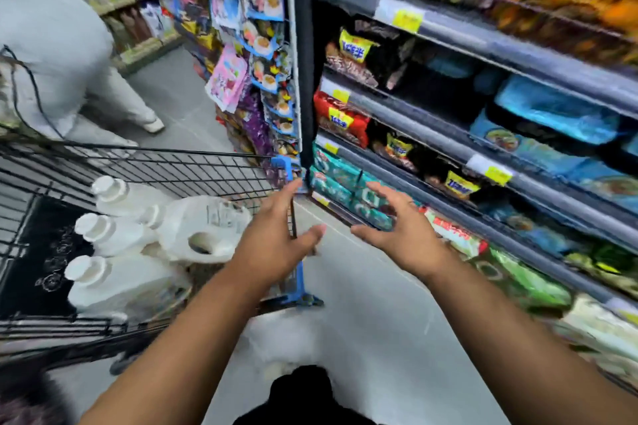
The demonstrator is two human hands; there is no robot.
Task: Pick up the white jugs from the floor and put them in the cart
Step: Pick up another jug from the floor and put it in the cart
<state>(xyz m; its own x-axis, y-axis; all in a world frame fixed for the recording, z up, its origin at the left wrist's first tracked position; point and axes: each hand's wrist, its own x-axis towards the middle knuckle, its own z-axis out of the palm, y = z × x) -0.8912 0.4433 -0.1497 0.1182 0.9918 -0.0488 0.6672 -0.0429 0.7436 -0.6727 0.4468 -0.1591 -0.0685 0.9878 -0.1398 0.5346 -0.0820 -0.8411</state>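
Both hands hung empty over the grey floor (373, 321): the left hand (272, 245) with fingers straight beside the cart's edge, the right hand (397, 228) spread and loosely curved. Four white jugs (203, 228) lay inside the black wire cart (172, 166). Packet-filled shelves (518, 55) lined the right; farther off stood a person in grey (51, 45).
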